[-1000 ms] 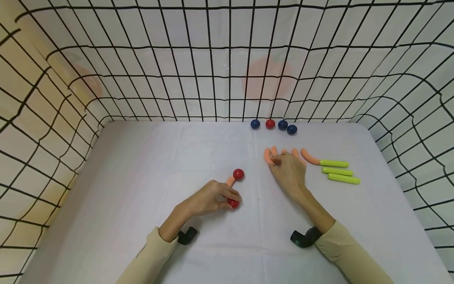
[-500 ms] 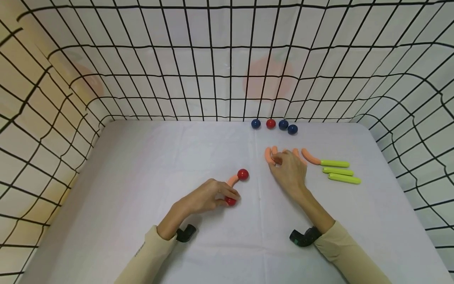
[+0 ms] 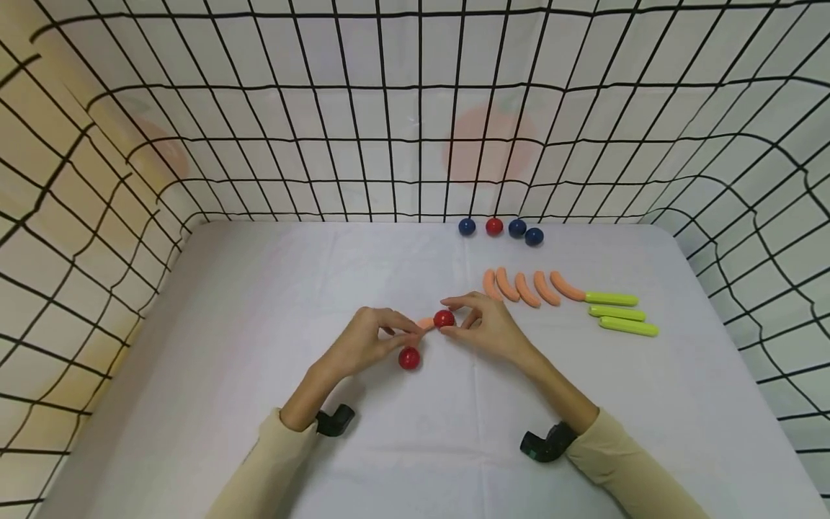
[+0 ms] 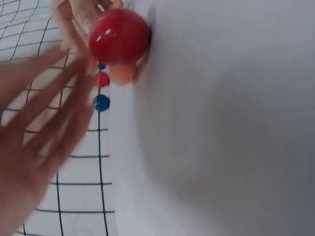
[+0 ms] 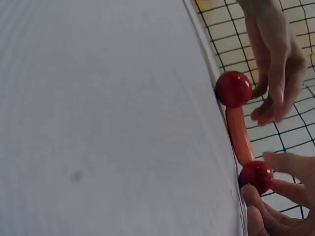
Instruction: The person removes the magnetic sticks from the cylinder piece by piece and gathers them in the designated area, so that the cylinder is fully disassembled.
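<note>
A curved orange, sausage-shaped piece (image 5: pixel 239 135) lies on the white cloth with a red ball at each end. My right hand (image 3: pixel 489 328) holds the farther red ball (image 3: pixel 444 319) between thumb and fingers. At the other end, the nearer red ball (image 3: pixel 409 358) sits just below my left hand (image 3: pixel 372 342). The left fingers are loosely extended over the orange piece in the head view, hiding part of it. From the right wrist view, these fingers hang beside the piece with nothing between them; the left wrist view shows them blurred.
Several curved orange pieces (image 3: pixel 527 290) lie in a row beyond my right hand, one end-to-end with a green stick (image 3: pixel 612 298). More green sticks (image 3: pixel 627 326) lie below it. Blue balls (image 3: pixel 517 228) and a red ball (image 3: pixel 494 227) line the back edge, along a black wire grid (image 3: pixel 420 137).
My right hand has left the row of orange pieces and come left and nearer to the far red ball. The left hand has let go of the near red ball, which has shifted slightly left.
</note>
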`<state>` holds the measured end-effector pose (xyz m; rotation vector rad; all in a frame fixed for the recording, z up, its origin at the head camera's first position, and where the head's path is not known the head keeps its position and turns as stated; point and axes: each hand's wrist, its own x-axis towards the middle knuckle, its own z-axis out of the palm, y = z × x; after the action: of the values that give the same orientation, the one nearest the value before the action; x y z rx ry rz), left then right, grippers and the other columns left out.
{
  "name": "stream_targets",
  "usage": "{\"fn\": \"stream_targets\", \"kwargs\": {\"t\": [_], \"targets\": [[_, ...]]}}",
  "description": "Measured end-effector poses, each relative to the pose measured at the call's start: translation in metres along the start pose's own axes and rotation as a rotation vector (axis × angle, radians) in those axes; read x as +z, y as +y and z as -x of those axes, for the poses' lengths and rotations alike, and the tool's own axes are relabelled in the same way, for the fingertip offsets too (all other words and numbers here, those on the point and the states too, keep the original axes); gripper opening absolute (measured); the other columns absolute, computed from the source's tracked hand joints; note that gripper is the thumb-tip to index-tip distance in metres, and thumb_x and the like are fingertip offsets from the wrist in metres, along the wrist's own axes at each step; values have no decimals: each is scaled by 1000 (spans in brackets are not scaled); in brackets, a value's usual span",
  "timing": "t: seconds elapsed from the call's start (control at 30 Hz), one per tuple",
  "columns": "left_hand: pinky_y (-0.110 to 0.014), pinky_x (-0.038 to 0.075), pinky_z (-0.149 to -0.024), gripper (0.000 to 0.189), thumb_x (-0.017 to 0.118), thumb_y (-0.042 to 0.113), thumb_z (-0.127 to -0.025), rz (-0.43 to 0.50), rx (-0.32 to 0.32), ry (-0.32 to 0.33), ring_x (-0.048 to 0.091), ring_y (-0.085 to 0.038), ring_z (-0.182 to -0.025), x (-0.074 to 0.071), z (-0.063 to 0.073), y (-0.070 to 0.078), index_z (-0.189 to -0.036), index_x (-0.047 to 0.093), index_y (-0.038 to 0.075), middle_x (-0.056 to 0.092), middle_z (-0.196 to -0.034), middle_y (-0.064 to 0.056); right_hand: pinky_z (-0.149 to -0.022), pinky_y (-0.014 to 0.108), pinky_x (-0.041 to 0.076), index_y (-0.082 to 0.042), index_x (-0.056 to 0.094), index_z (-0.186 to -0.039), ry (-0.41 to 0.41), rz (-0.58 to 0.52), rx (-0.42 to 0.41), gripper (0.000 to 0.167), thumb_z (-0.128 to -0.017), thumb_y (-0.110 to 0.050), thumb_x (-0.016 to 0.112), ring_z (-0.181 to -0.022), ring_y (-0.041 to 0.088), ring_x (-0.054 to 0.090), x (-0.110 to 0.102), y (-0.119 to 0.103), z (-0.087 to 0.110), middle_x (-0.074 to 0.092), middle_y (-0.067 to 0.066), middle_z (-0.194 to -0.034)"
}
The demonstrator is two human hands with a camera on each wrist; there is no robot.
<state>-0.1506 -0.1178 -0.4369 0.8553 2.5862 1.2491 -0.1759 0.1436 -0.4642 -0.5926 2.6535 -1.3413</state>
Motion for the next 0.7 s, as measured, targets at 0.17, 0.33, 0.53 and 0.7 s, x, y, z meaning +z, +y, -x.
{"fn": "stream_targets", "kwargs": {"t": [0.17,0.33,0.53,0.7], "targets": [[-30,63,-72,27,83,14,-89,-50,-128,194,75,-24,-88,11,-16,-2,-112,80,1,79,-101,-13,-69,23,57,-11,75,-126,-30,-11,10,42,-86,-16,86,-78,15,72,5,1,-2,74,12,-116],[-33,62,-76,34,84,21,-89,26,-218,151,76,-25,-89,21,-29,-1,-114,79,-1,78,-98,-14,-72,23,57,-10,77,-122,-13,-35,-7,37,-86,-14,85,-83,17,73,6,4,-3,75,13,-115],[-24,57,-71,27,85,8,-84,73,-257,128,74,-20,-85,26,-35,-6,-110,80,1,79,-95,-12,-74,23,58,-11,77,-121,-11,-56,15,35,-87,-14,84,-85,17,73,8,5,-4,75,10,-116],[-20,54,-69,24,85,2,-82,87,-259,145,71,-18,-82,29,-37,-10,-106,82,2,79,-94,-12,-74,23,58,-12,76,-123,-3,-79,26,35,-88,-13,83,-84,17,73,9,6,-4,74,10,-118]]}}
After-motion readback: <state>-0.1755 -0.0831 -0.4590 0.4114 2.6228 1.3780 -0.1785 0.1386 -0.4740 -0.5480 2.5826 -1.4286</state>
